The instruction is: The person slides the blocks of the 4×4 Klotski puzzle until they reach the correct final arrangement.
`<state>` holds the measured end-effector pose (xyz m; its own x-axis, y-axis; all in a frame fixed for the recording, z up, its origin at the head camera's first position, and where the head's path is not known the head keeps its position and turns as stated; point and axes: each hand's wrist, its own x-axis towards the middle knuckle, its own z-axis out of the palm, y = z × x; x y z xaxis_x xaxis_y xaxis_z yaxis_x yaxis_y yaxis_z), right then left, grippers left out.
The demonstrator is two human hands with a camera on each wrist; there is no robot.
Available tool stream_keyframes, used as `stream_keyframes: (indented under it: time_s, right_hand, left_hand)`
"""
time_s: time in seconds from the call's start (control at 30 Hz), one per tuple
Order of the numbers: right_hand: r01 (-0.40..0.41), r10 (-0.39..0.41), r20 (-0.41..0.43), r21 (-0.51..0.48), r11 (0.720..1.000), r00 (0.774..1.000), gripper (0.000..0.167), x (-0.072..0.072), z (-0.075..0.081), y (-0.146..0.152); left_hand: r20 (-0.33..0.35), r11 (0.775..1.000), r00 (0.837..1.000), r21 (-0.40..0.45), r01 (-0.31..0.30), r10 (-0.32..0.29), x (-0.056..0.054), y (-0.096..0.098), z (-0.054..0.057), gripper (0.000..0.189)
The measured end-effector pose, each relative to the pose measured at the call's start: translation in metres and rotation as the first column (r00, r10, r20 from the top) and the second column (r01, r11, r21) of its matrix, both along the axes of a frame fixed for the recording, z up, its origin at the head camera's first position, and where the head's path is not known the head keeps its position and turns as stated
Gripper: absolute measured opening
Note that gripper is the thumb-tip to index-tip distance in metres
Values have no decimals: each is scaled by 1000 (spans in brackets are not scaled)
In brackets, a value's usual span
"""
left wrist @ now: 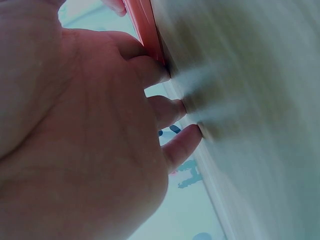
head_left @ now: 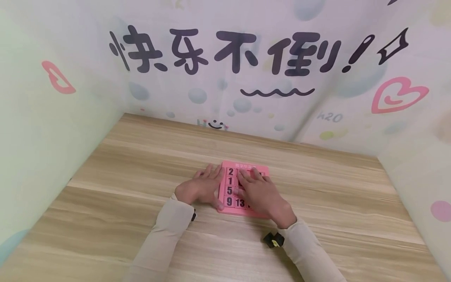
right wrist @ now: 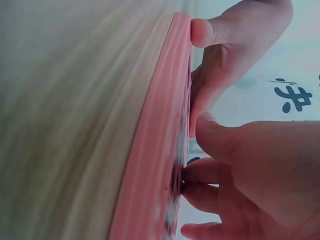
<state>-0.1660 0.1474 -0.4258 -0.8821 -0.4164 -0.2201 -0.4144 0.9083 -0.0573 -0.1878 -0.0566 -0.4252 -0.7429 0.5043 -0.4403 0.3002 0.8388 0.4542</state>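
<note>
A pink number sliding puzzle lies flat on the wooden table, its numbered tiles facing up. My left hand rests along the puzzle's left edge. Its thumb presses on the lower left corner of the frame, and in the left wrist view its spread fingers touch the tabletop beside the pink frame. Over the right part of the puzzle lies my right hand, its fingertips touching the tiles. It hides most of the middle and right columns; 2, 1, 5, 9 and 13 show at the left.
The wooden tabletop spreads around the puzzle on all sides. Behind it stands a white printed backdrop with black lettering. Side panels enclose the table at left and right. Each sleeve cuff carries a small black device.
</note>
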Motion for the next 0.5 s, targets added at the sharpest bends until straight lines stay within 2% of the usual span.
stream_keyframes:
  time_s: [0.23,0.5]
  right_hand:
    - [15,-15,26,2,1000,1000,62,0,4,1]
    - [9,-9,19,15,1000,1000,63,0,5,4]
  left_hand:
    - [1,1000,1000,3,-4,4,1,-1,0,115]
    - [-5,1000,1000,-1,10,-10,0,0,1,118]
